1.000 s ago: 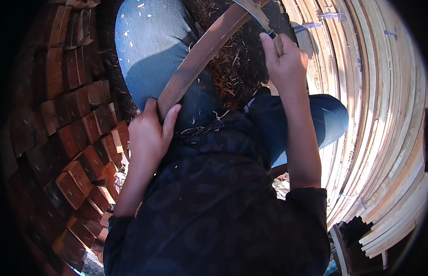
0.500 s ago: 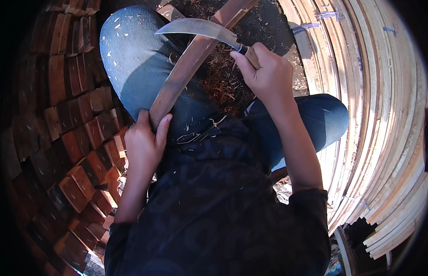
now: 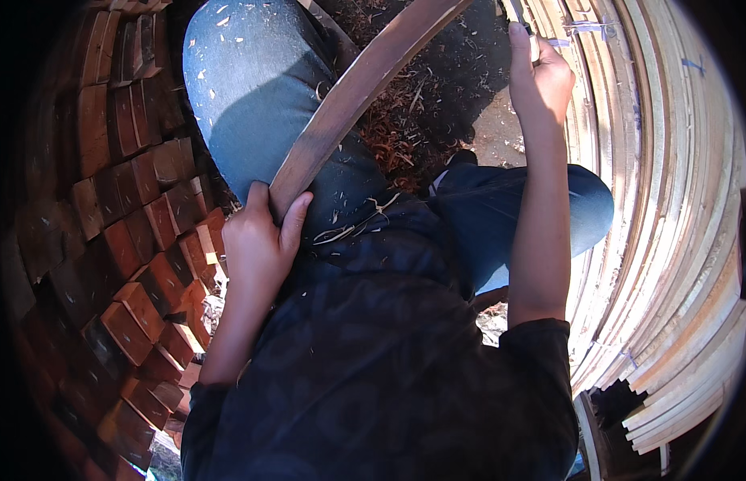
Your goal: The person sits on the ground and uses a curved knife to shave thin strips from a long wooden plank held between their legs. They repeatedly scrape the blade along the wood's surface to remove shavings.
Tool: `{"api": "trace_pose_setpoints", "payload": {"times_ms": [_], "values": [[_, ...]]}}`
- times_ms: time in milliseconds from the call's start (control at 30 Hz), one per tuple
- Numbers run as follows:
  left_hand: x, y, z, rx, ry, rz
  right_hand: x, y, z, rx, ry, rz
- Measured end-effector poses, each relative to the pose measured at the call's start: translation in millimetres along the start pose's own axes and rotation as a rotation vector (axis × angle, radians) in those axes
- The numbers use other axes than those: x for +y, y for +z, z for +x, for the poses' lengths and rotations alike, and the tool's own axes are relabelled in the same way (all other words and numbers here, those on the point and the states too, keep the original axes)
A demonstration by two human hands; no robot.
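My left hand (image 3: 263, 234) is closed around the near end of a long brown wooden strip (image 3: 349, 104). The strip slants across my thigh, up and away to the right, and its far end runs out of the top of the picture. Out at the upper right, my right hand (image 3: 541, 76) grips the short handle of a curved knife (image 3: 535, 48). Most of its blade is out of view, with just a pale sliver near the top edge. The knife is apart from the strip.
Stacked reddish-brown wood blocks (image 3: 133, 321) rise close on my left. Long pale wooden slats (image 3: 653, 200) line the right side. Shavings (image 3: 397, 144) lie on the dark ground between my legs, and chips dot my jeans (image 3: 245, 96).
My right hand has carried the curved knife off the strip, up and to the right. The strip and my left hand have shifted slightly rightward in the picture.
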State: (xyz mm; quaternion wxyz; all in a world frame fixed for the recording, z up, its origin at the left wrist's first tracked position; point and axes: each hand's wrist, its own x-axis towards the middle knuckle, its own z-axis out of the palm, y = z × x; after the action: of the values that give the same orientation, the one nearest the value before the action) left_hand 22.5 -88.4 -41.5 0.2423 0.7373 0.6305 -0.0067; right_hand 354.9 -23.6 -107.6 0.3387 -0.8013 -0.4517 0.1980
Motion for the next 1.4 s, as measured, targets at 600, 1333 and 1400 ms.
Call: {"api": "trace_pose_setpoints", "payload": {"times_ms": [600,1333,1400], "values": [[4,4,9,0.046,0.071,-0.010,-23,-5,-69,-0.091,-0.240,-0.207],[1,6,11,0.054,0.058,-0.053,-14,7,-77,-0.036,-0.362,-0.202],[5,5,7,0.047,0.071,-0.004,-12,11,-93,-0.085,-0.249,-0.127]]}}
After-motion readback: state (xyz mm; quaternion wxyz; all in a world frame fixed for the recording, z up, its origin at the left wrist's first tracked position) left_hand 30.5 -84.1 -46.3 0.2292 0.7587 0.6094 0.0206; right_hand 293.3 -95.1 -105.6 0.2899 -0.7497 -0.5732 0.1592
